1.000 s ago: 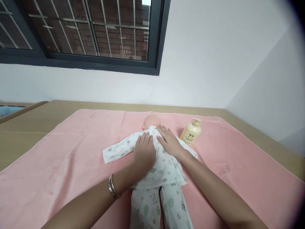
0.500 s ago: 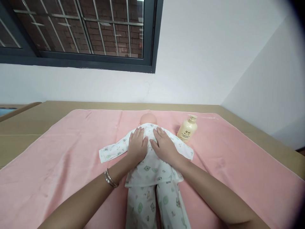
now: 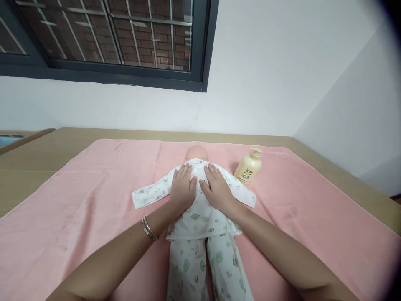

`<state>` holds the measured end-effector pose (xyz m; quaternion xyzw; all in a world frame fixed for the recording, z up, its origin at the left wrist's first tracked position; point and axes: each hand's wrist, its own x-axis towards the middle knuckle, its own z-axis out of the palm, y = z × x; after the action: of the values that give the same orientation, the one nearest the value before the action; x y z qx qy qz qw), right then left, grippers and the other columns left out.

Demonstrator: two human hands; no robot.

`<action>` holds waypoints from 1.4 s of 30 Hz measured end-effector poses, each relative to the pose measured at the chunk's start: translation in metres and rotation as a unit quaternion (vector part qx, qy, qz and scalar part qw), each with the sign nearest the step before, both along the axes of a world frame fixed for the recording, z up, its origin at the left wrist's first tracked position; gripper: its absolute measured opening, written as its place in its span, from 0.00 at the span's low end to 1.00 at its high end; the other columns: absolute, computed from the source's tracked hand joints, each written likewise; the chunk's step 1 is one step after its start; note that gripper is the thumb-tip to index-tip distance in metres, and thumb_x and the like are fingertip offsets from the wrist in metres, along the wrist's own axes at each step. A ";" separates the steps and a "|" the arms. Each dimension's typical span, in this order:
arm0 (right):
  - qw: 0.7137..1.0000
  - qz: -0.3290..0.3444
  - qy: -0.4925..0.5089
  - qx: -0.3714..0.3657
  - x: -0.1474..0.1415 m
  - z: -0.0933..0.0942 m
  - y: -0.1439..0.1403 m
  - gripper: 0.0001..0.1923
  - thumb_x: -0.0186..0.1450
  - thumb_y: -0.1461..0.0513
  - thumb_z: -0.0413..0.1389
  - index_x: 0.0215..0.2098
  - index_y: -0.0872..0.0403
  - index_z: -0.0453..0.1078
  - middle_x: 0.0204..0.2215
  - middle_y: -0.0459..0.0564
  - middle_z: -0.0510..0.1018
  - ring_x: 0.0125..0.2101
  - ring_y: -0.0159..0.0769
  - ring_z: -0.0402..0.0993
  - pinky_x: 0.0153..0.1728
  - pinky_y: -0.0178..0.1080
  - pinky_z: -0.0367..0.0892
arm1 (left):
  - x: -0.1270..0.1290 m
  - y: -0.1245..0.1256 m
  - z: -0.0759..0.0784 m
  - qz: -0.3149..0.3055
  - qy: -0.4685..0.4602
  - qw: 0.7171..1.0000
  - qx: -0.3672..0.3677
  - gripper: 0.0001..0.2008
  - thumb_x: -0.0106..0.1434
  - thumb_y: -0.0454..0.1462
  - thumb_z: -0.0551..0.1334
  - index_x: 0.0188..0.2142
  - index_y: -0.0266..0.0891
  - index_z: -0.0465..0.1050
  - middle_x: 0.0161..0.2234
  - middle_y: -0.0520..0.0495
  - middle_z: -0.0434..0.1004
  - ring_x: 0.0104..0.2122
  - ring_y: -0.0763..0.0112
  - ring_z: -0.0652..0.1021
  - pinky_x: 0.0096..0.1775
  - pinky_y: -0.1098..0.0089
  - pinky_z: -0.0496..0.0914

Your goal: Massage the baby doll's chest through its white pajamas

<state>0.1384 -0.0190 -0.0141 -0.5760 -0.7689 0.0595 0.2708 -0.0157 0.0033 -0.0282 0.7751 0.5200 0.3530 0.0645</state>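
A baby doll (image 3: 203,228) in a white printed top and trousers lies stretched out, its bare round head (image 3: 196,153) pointing away from me. No face shows on the head. My left hand (image 3: 183,187) rests flat on the upper left of the doll's top, fingers extended and pointing up. On the upper right, my right hand (image 3: 218,188) lies in the same way, its thumb close to the left thumb. Both palms press on the cloth and grasp nothing. The doll's sleeves spread out to either side; its feet are out of view.
A pale yellow pump bottle (image 3: 248,168) leans at an angle just beyond the doll's right sleeve. Beneath everything is a pink sheet (image 3: 78,217) on a tan surface (image 3: 28,179). A white wall (image 3: 250,83) and a barred window (image 3: 140,42) stand behind.
The whole scene has shifted slightly up and to the right in the view. Both hands keep about the same place on the doll.
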 end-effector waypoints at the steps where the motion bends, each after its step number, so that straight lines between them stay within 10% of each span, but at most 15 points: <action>1: 1.000 0.001 0.001 0.000 0.000 0.000 0.000 0.32 0.70 0.53 0.40 0.66 0.63 0.51 0.66 0.62 0.51 0.67 0.48 0.42 0.64 0.53 0.44 | 0.000 0.000 0.000 0.000 0.001 1.000 -0.002 0.23 0.68 0.39 0.45 0.61 0.35 0.59 0.63 0.39 0.61 0.65 0.59 0.58 0.64 0.50 0.50; 23: 0.998 0.028 -0.042 -0.036 -0.017 0.014 -0.035 0.30 0.70 0.55 0.41 0.67 0.59 0.49 0.68 0.58 0.48 0.67 0.53 0.36 0.64 0.57 0.44 | -0.010 0.016 0.016 -0.026 0.007 0.997 -0.074 0.23 0.68 0.41 0.46 0.59 0.35 0.61 0.62 0.39 0.62 0.63 0.57 0.59 0.63 0.46 0.48; 34: 0.998 0.053 0.018 -0.024 0.016 0.009 0.016 0.29 0.72 0.51 0.40 0.65 0.57 0.53 0.67 0.60 0.52 0.67 0.46 0.41 0.64 0.55 0.39 | 0.010 -0.032 0.008 -0.005 0.104 0.994 0.040 0.23 0.69 0.38 0.45 0.60 0.31 0.60 0.63 0.30 0.58 0.63 0.48 0.58 0.58 0.46 0.59; 42: 0.995 0.016 -0.073 -0.070 -0.013 0.022 -0.023 0.28 0.69 0.62 0.39 0.67 0.58 0.50 0.68 0.54 0.48 0.67 0.57 0.39 0.61 0.63 0.47 | -0.006 0.014 0.012 -0.074 0.042 0.995 -0.055 0.23 0.68 0.37 0.44 0.59 0.33 0.61 0.63 0.32 0.59 0.64 0.50 0.57 0.60 0.40 0.53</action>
<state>0.1257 -0.0418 0.0079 -0.5842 -0.7896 0.0752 0.1720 -0.0219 0.0176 -0.0161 0.8207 0.4821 0.2857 0.1111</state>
